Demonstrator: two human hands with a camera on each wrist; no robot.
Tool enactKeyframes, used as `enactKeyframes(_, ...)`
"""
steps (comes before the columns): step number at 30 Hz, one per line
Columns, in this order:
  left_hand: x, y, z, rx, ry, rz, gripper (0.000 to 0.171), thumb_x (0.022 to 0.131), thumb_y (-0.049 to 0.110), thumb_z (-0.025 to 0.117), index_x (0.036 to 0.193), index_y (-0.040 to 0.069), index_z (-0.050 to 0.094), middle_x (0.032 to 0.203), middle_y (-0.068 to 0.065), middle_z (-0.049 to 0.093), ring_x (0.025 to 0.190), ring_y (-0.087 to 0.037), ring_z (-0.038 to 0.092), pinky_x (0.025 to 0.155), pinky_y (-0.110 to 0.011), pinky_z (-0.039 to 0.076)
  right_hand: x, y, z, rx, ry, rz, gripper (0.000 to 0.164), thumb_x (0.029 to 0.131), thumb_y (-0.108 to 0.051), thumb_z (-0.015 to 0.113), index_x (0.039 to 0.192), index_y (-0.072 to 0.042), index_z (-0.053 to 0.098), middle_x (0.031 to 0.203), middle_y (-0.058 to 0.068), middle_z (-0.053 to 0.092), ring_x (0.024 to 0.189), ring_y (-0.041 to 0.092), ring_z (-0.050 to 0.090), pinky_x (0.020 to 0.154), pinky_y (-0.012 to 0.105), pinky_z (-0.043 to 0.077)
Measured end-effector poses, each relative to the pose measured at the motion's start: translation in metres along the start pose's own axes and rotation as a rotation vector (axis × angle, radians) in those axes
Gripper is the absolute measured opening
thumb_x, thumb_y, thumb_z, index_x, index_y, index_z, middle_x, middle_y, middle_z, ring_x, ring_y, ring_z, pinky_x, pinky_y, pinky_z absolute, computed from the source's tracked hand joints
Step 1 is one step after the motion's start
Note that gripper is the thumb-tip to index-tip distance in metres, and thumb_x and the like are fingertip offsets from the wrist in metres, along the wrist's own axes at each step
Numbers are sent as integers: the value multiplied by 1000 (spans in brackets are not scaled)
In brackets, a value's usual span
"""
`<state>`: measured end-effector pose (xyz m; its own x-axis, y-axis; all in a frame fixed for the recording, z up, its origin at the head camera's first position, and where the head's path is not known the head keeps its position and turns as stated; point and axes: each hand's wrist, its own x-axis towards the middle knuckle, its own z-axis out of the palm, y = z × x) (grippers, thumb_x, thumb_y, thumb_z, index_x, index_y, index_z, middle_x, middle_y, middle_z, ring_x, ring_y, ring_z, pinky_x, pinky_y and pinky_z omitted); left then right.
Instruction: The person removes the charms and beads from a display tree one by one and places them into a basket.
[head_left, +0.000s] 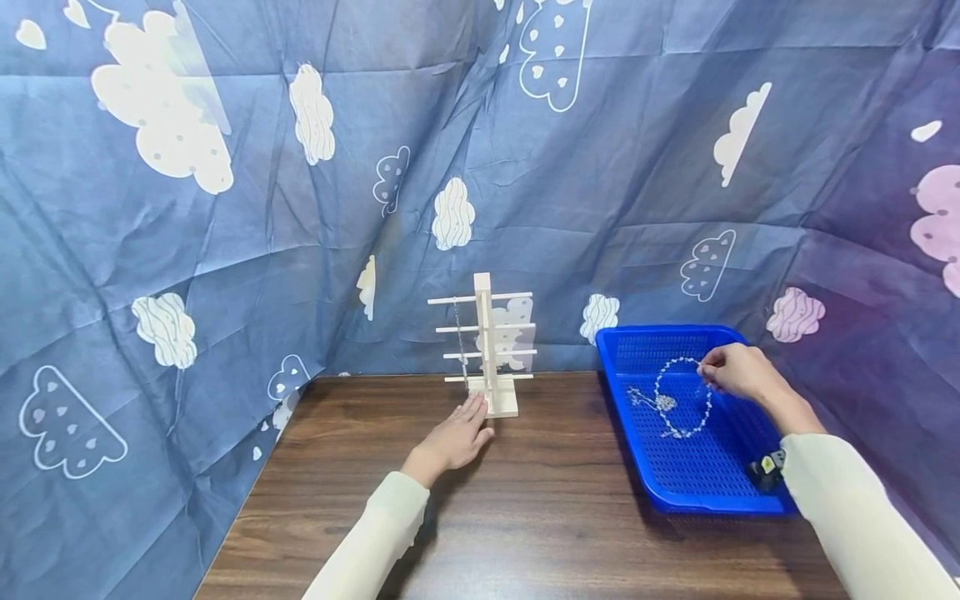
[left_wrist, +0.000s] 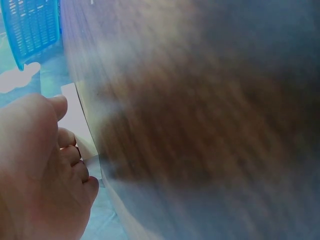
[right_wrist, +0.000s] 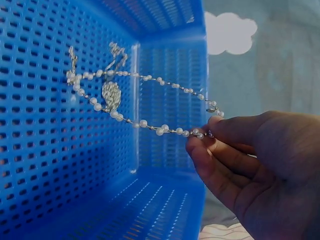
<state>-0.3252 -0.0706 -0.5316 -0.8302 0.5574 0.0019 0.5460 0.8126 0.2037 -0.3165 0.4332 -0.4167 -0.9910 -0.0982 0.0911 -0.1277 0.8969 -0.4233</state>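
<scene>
A white pearl-bead necklace (head_left: 710,410) hangs as a loop over the blue basket (head_left: 637,450); my right hand (head_left: 738,369) pinches its upper end between thumb and fingers. In the right wrist view the beads (right_wrist: 144,123) run from the fingertips down to a small pendant. A silvery heap of chain (right_wrist: 111,96) lies in the basket behind the loop. My left hand (head_left: 453,437), fingers straight, rests at the base of the pale wooden rack (head_left: 486,333). One dark silvery chain (head_left: 460,333) hangs from the rack's top left peg.
The rack stands at the back of the brown wooden table (head_left: 540,492), close to the blue cloud-print cloth (head_left: 337,208). A black item with a yellow mark (head_left: 767,471) shows by the right sleeve at the basket's near right corner.
</scene>
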Motion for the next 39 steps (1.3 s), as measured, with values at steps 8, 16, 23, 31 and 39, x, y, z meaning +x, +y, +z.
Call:
enactKeyframes(8, 1, 1, 0, -11, -4, -1, 65, 116, 36, 38, 166, -3, 27, 177, -21, 19, 166, -34, 19, 136, -49, 24, 13, 11, 1, -120, 19, 29, 21, 99, -16, 66, 93, 2, 75, 79, 14, 75, 75, 35, 70, 73, 52, 55)
enactKeyframes(16, 2, 2, 0, -16, 3, 1, 64, 116, 36, 39, 166, -4, 28, 177, -21, 19, 166, -34, 19, 136, -49, 24, 16, 14, 9, -143, 22, 47, 21, 93, -12, 70, 102, 7, 74, 106, 32, 74, 99, 57, 67, 86, 72, 52)
enactKeyframes(23, 2, 1, 1, -12, 0, 1, 65, 116, 35, 39, 166, -4, 28, 177, -21, 19, 166, -34, 20, 136, -49, 25, 16, 14, 12, -106, -6, 60, 22, 95, -14, 68, 104, 6, 74, 97, 25, 75, 82, 37, 68, 76, 60, 55)
enactKeyframes(31, 1, 0, 0, -20, -3, 5, 64, 116, 35, 38, 166, -5, 28, 177, -22, 19, 166, -36, 19, 135, -51, 25, 15, 11, 15, -86, -11, 74, 21, 97, -15, 67, 103, 4, 74, 96, 22, 74, 83, 35, 67, 78, 61, 54)
enactKeyframes(39, 1, 0, 0, -11, 0, -2, 64, 116, 35, 40, 166, -4, 29, 177, -21, 20, 166, -35, 20, 135, -50, 25, 18, -1, 16, -91, 105, 19, 19, 97, -17, 67, 97, 0, 77, 98, 22, 76, 90, 44, 70, 80, 67, 53)
